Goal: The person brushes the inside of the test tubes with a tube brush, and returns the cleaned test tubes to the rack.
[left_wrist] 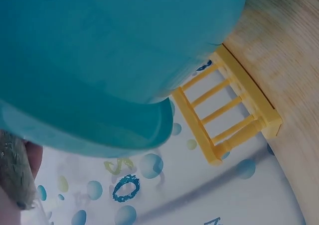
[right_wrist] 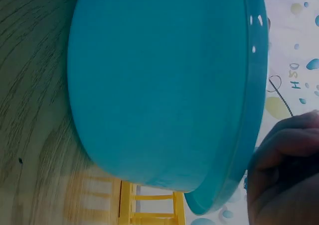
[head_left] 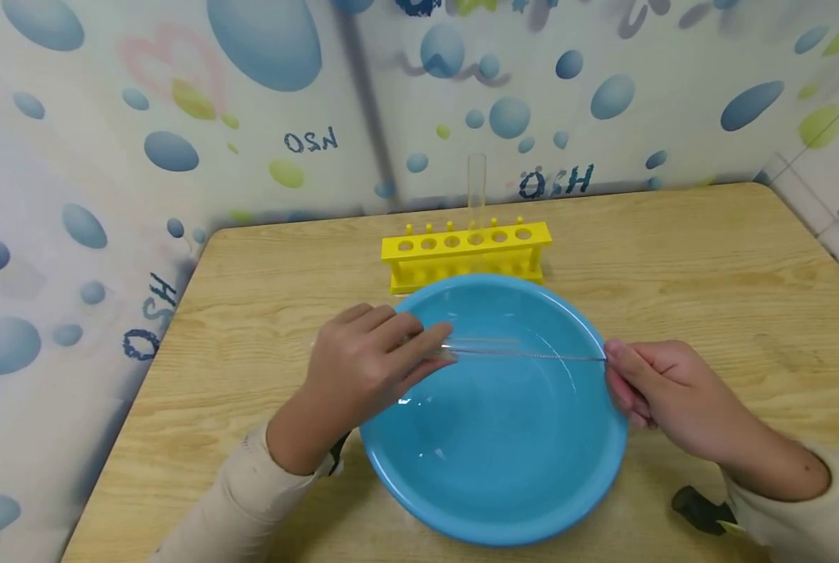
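Note:
My left hand (head_left: 366,363) grips a clear test tube (head_left: 485,341), held almost level over the blue basin (head_left: 493,534), mouth to the right. A thin twisted wire (head_left: 560,357) runs out of the tube, and my right hand (head_left: 679,399) pinches its far end by the basin's right rim. It looks like the handle of a test tube brush. Greyish matter shows in the tube (left_wrist: 16,170) in the left wrist view; whether it is bristles I cannot tell. The right wrist view shows the twisted wire (right_wrist: 285,101) meeting the round tube mouth (right_wrist: 274,83).
Behind the basin stands a yellow test tube rack (head_left: 464,244). One clear test tube (head_left: 476,188) stands upright in it. The wooden table (head_left: 708,258) ends at a patterned wall (head_left: 419,117). A dark object (head_left: 699,510) shows near the right sleeve.

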{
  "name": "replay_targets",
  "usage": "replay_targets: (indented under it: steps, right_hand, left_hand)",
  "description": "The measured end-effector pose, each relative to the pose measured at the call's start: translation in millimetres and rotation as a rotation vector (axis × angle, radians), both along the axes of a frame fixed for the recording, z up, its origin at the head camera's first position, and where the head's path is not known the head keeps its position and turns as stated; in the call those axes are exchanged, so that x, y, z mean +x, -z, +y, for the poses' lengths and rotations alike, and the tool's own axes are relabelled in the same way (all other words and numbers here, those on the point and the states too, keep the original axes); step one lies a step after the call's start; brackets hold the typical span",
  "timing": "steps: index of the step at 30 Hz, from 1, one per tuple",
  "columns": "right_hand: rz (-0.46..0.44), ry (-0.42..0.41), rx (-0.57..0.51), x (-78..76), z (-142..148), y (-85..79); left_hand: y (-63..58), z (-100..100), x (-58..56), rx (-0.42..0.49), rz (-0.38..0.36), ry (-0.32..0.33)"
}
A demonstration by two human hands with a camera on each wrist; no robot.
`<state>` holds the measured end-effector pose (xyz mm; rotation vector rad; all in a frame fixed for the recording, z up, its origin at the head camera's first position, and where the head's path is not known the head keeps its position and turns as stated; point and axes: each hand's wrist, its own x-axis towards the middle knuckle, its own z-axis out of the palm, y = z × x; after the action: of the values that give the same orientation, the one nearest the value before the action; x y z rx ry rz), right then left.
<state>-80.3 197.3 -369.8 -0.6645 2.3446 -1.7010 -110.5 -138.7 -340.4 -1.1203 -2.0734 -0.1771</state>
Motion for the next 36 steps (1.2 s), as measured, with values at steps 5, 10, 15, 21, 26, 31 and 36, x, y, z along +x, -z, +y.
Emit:
replay_targets:
  steps: [5, 10, 15, 21, 26, 31, 36]
  right_hand:
    - [0.045, -0.016, 0.019, 1.5, -0.6, 1.0]
    - [0.417, -0.004, 0.127, -1.8, 0.1, 2.6]
    - [0.683, -0.038, 0.174, -5.0, 1.1, 5.2]
    - [0.642, -0.077, 0.109, -3.2, -1.2, 8.4]
    - [0.46, -0.16, 0.056, -0.3, -1.1, 4.7]
    - [0.444, -0.191, 0.193, -1.5, 0.5, -3.4]
    - [0.615, -0.21, 0.255, -6.3, 5.1, -4.4]
  left_hand:
    - [1.0, 1.5, 0.9, -0.01, 0.007, 0.014]
    - [2.6, 2.6, 0.9, -0.04, -0.063, 0.041]
    - [4.0, 2.8, 1.8, -0.075, -0.144, 0.066]
    - [4.4, 4.1, 2.8, -0.088, -0.17, 0.081]
    - [6.2, 4.9, 3.7, -0.077, -0.187, 0.111]
    - [5.2, 3.2, 4.5, -0.103, -0.25, 0.117]
    - [2.0, 0.5, 4.7, -0.137, -0.371, 0.117]
